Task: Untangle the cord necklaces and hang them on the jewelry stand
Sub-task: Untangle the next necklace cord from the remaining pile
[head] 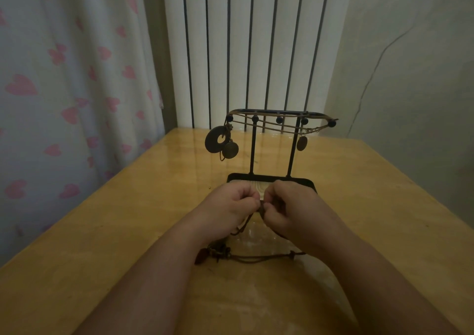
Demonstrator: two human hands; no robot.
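Forearms first: left forearm (159, 270) and right forearm (359, 270) come in low over the table (102, 232), converging at centre.

Jewelry stand (252, 150) is straight ahead, upright, just beyond my knuckles. Tan cords (277, 128) are already draped across its top hooks. On them, a ring pendant (215, 139) and a disc pendant (230, 150) hang at the left end and an oval pendant (302, 143) hangs toward the right.

Left hand (230, 204) and right hand (289, 206) are both curled, thumbs and fingertips meeting almost touching at the midline. Both pinch the dark cord necklace (256, 258) at one spot. Looks like I'm picking at a knot, but the pinch point is too small and dark to confirm.

Key geometry: from the pinch the cord drops down and back toward me. Its slack loop lies on the table between my forearms, long axis roughly left-right. The bead cluster (215, 252) sits at the loop's left end, just beside my left forearm, so the left hand is nearer to it. Hooks are up and away from the grip, so hanging means lift then forward.

Containers: only the stand's base tray (236, 177). My hands hide most of it, so I can't tell what it holds.

Judgement: this necklace is not yet free, and a hard pull risks tightening the tangle.
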